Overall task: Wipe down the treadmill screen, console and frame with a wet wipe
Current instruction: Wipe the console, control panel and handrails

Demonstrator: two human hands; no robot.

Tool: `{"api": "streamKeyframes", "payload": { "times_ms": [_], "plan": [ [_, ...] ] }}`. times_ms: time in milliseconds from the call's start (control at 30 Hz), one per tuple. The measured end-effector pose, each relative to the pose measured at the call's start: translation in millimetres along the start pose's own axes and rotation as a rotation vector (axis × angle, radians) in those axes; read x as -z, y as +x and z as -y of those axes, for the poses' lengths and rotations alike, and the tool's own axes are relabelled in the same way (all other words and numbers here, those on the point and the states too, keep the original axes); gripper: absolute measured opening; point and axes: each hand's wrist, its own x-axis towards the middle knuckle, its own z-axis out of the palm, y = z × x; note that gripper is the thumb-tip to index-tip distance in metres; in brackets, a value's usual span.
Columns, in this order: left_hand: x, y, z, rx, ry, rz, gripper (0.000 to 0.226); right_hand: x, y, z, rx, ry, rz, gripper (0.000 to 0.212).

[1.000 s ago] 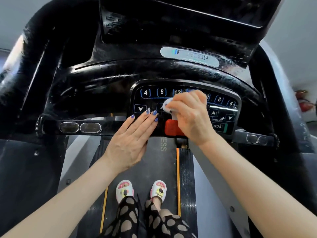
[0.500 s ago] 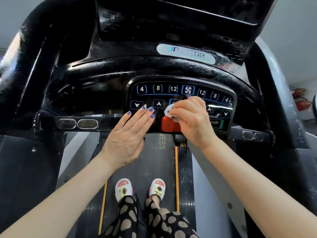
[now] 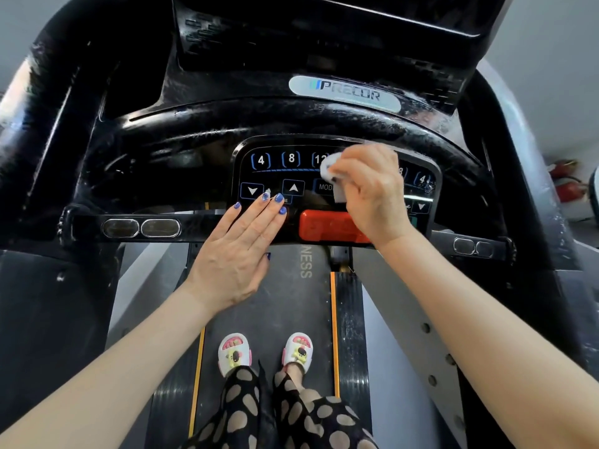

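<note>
While the right hand (image 3: 372,192) curls its fingers round a crumpled white wet wipe (image 3: 330,168) and presses it against the upper middle of the button panel (image 3: 275,176), the left hand (image 3: 240,251) lies flat with straight fingers held together, holding nothing, its blue-painted fingertips resting on the lower left part of the same panel just below the up and down arrow keys. A corner of the wipe pokes out to the left of the right hand's knuckles, beside the key marked 12, and a paler flap of it hangs beneath the fingers near the key that reads MOD. Just under the right hand sits the red stop bar (image 3: 327,225), with the left hand's fingertips a little to its left. Above the panel the glossy black console (image 3: 227,131) curves across, bearing a silver Precor badge (image 3: 345,92), and the dark screen housing (image 3: 324,34) rises behind it. A crossbar below the panel carries oval metal grip sensors (image 3: 141,227) on its left side. Down below, the person stands on the grey belt (image 3: 291,306) in white slippers (image 3: 235,353) and spotted black trousers.
</note>
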Motion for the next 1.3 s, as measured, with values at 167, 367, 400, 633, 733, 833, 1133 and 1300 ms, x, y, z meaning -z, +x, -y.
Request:
{"api": "streamKeyframes", "payload": {
  "times_ms": [167,367,400,633,733,833,1133,1300],
  "plan": [
    [-2,0,-1,0.008,0.001,-0.008,0.077,16,-32,-2,0.077,0.068,0.251,0.008],
    [-2,0,-2,0.023,-0.008,-0.006,0.079,7,23,-26,-0.008,-0.028,0.034,0.011],
    [-2,0,-3,0.023,-0.008,0.0,0.079,5,28,-27,-0.032,-0.03,0.005,0.01],
    [7,9,-22,0.061,-0.069,-0.033,0.07,1,17,-15,-0.069,-0.055,-0.07,0.008],
    [4,22,-31,0.061,-0.081,-0.002,0.068,9,-12,-8,-0.003,-0.01,0.011,0.01],
    [0,26,-32,0.075,-0.034,0.021,0.068,17,-37,-1,0.006,0.054,0.135,0.006],
    [-2,24,-31,0.07,-0.027,-0.015,0.068,7,21,-27,-0.079,-0.061,-0.062,0.008],
    [-3,25,-31,0.084,-0.032,-0.031,0.071,7,23,-24,-0.09,-0.047,-0.091,0.009]
  ]
}}
